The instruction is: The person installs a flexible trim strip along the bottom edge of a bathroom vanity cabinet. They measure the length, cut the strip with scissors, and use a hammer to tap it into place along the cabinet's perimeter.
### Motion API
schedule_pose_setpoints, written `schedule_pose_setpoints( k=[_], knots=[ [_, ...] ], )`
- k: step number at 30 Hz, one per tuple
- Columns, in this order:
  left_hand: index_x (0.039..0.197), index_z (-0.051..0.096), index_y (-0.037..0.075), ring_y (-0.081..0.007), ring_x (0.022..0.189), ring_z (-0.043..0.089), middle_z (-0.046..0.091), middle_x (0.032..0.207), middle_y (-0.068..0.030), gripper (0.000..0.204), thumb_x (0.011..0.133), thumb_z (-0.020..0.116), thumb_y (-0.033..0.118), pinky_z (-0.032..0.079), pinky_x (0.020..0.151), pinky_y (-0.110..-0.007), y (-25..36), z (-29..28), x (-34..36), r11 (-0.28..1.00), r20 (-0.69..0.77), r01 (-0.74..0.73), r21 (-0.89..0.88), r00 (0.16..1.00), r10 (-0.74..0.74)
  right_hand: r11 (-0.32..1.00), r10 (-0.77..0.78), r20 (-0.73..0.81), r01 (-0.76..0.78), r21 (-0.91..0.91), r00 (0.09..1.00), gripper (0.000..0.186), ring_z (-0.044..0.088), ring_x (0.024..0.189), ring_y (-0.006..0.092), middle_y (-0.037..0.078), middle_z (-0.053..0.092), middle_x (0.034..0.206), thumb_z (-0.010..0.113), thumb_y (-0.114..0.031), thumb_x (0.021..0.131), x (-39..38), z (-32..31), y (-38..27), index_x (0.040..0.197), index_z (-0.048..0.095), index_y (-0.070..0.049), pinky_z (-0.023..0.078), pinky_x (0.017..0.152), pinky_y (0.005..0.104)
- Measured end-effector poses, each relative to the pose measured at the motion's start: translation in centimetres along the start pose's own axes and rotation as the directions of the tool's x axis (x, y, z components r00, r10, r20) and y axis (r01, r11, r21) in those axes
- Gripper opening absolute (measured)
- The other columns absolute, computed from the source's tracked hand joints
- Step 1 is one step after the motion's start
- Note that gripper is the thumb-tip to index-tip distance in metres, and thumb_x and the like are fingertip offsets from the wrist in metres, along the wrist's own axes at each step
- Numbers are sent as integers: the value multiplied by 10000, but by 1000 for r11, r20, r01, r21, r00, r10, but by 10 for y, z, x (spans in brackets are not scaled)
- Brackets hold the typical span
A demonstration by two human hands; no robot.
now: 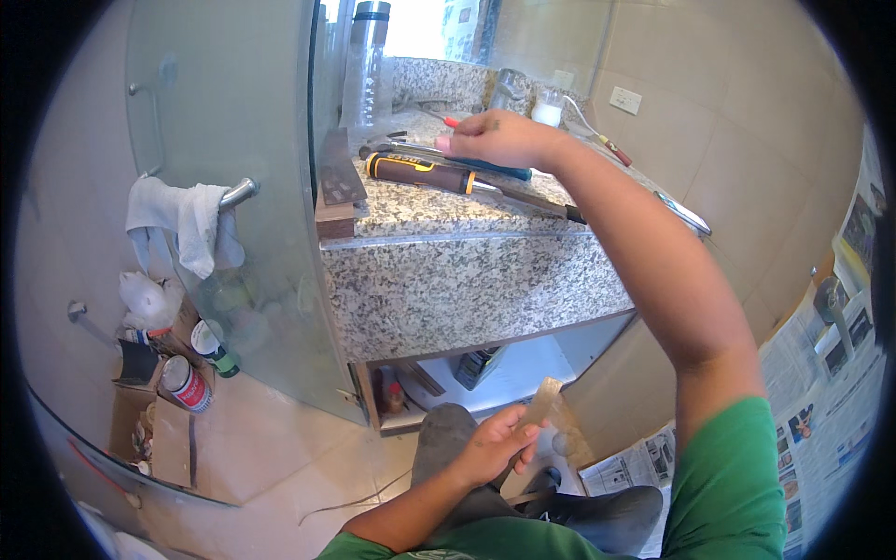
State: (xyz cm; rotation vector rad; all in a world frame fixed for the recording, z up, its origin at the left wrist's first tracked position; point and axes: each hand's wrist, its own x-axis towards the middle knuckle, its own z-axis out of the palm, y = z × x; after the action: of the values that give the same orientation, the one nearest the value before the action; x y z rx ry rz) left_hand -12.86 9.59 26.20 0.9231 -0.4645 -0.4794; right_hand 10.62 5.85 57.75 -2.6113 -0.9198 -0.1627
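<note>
My left hand point(497, 446) is low in front of my lap, its fingers closed around a flat, light-brown wooden strip point(541, 399) whose end points up. Above the speckled granite counter point(448, 289), my right hand point(504, 140) has its fingers drawn together. A thin red tip point(452, 121) shows beside those fingers; whether they grip it is hidden. Just below this hand lies a tool with a blue handle point(504, 170). Nearer the counter's front rests a tool with a thick brown and orange handle point(420, 174) and a metal shaft.
Dark wooden pieces point(338, 177) lie at the counter's left end, beside a glass door point(224, 112) with a hanging towel point(182, 219). A clear bottle point(370, 65) stands behind. Cans point(187, 383) and an open cardboard box point(168, 434) sit on the floor at left. Newspaper point(803, 392) covers the right side.
</note>
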Motion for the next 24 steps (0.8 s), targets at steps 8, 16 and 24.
schedule_pose_setpoints(
  k=[8, 16, 24],
  knots=[
    [1200, 543, 48, -82, 592, 502, 535, 721, -17, 302, 1044, 531, 307, 429, 550, -229, -3, 2, 7, 1000, 35, 12, 12, 999, -13, 975, -56, 118, 80, -209, 991, 450, 659, 1009, 312, 163, 700, 1059, 734, -464, 849, -19, 6, -19, 1113, 727, -100, 494, 869, 429],
    [1173, 544, 34, -104, 543, 519, 561, 683, -34, 272, 1030, 551, 266, 429, 536, -254, -1, 11, 6, 999, -9, 25, 27, 1000, -25, 930, -142, -10, 130, -344, 990, 454, 635, 1112, 370, 216, 683, 1154, 675, -455, 899, 19, 25, -1, 1185, 693, -102, 479, 961, 443],
    [1096, 578, 24, -119, 548, 546, 607, 719, -57, 190, 1011, 557, 192, 469, 546, -262, 29, 16, 16, 995, -4, -72, 62, 997, 72, 982, -167, -374, 189, 21, 912, 593, 629, 1134, 352, 206, 568, 1373, 564, -477, 957, -78, -7, 33, 1398, 541, -82, 504, 949, 432]
  ],
)
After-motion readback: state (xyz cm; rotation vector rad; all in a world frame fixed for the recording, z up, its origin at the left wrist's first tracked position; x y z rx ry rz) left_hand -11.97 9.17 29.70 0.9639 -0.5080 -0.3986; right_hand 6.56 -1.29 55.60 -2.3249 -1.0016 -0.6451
